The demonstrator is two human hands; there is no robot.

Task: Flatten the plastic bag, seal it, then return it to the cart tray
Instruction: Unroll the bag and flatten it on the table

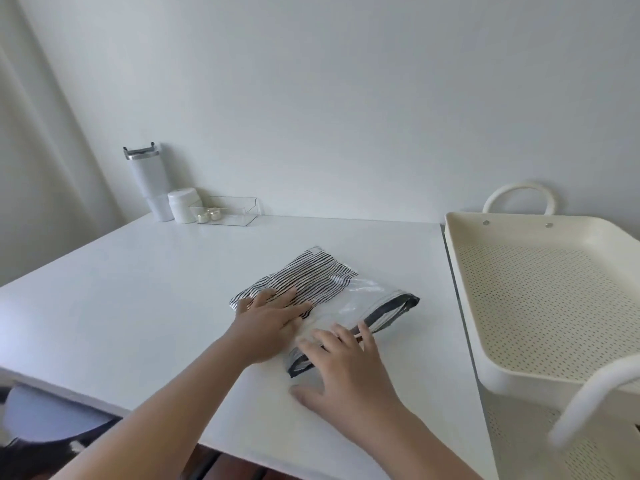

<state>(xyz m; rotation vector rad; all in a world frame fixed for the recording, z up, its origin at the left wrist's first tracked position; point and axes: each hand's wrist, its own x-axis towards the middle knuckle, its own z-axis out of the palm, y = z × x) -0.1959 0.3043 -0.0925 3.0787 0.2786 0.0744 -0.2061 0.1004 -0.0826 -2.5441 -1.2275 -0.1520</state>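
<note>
Here, the left hand lies flat, fingers spread, pressing the striped cloth inside the plastic bag; the right hand is likewise open-palmed, fingertips on the dark zip edge, gripping nothing. The bag rests mid-table, near the cart tray but apart from it. Advisable technique: sweep air toward the open zip edge before pinching it closed along its whole length. Count: one bag, one cloth, one tray, two hands; at the far wall, one tumbler, one jar, one clear box.
</note>
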